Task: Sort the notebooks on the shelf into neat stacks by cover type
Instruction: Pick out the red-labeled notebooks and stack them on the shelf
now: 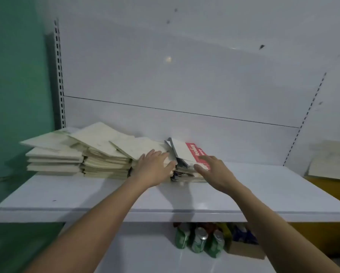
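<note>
Several untidy piles of cream-covered notebooks (104,152) lie along the back of the white shelf (86,196), some tilted on top of others. To their right stands a lower pile (184,174) topped by a tilted white notebook with a red band (192,151). My left hand (155,166) lies with straight fingers on the right end of the cream notebooks, beside the red-banded pile. With its fingers spread, my right hand (214,170) reaches to the red-banded notebook and touches its near right corner. Neither hand grips anything.
The shelf's back panel and a slotted upright (59,75) rise behind the piles. A green wall is at left. Loose cream sheets (330,162) lie on a yellow surface at far right. Green cans (198,242) and packets stand on the lower shelf.
</note>
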